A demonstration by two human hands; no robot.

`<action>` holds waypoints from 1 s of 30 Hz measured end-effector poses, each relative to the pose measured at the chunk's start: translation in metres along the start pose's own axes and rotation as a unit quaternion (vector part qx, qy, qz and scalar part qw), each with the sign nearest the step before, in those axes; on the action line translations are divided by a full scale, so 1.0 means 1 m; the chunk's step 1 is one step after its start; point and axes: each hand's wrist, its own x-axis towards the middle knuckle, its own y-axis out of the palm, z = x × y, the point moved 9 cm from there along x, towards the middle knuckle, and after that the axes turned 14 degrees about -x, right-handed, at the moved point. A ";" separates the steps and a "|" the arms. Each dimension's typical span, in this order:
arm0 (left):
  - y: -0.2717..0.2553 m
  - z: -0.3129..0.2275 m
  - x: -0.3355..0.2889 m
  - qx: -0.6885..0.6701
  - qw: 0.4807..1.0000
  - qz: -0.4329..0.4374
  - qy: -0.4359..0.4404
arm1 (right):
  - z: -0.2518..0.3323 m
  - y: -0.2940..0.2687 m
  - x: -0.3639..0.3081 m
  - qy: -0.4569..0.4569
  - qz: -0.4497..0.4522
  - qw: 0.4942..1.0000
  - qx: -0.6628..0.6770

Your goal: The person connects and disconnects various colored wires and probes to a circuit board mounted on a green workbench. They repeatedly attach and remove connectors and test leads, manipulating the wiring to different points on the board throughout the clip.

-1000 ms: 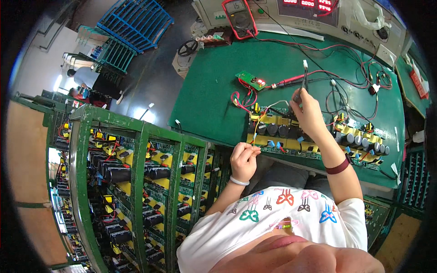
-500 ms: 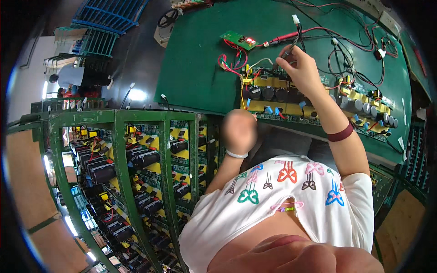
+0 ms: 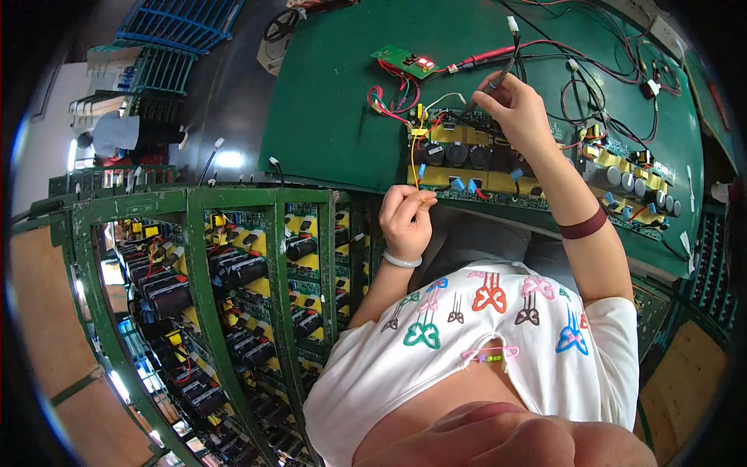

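Note:
A circuit board (image 3: 459,156) with black cylindrical capacitors and yellow parts lies at the near edge of the green table (image 3: 334,109). My left hand (image 3: 406,222), in front of the board's left end, pinches the end of a thin yellow wire (image 3: 413,159). That wire runs up to the board. Above the board's middle, my right hand (image 3: 517,113) grips a black test probe (image 3: 504,74), slanted with its lower end toward the parts; where its tip rests is hidden. A small green display board (image 3: 405,62) with lit red digits lies beyond, joined by coloured wires.
A second circuit board (image 3: 630,179) lies to the right. A red probe (image 3: 486,58) and tangled black cables (image 3: 595,93) spread over the far side. At left stands a green rack (image 3: 194,265) full of similar boards. A person (image 3: 117,134) bends over in the background.
My left hand stays near the board's left end; it was blurred before and now shows pinching the yellow wire. The right hand keeps the probe almost in place. The view has shifted slightly.

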 end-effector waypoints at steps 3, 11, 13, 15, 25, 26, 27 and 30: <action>0.000 0.000 0.000 -0.005 1.000 0.004 -0.001 | 0.000 0.001 0.000 -0.006 0.004 1.000 -0.007; 0.001 -0.001 0.000 0.002 1.000 0.014 0.004 | -0.004 -0.003 0.000 -0.023 -0.034 0.999 0.010; -0.001 -0.001 0.001 0.005 1.000 0.013 -0.001 | -0.001 0.000 -0.001 -0.014 -0.018 1.000 -0.005; -0.001 -0.002 0.000 0.013 1.000 0.006 0.001 | 0.004 -0.001 0.000 -0.004 -0.007 1.000 -0.021; 0.000 -0.007 0.002 0.002 1.000 0.000 0.005 | 0.009 -0.002 -0.004 -0.017 0.003 1.000 -0.024; 0.000 -0.006 0.001 0.004 1.000 -0.001 0.003 | 0.010 -0.002 -0.003 -0.016 0.005 1.000 -0.024; 0.000 -0.007 0.001 0.004 1.000 -0.001 0.004 | 0.010 -0.002 -0.004 -0.013 0.008 1.000 -0.024; 0.000 -0.005 0.000 0.000 1.000 -0.002 0.005 | 0.010 -0.002 -0.004 -0.024 0.001 1.000 -0.018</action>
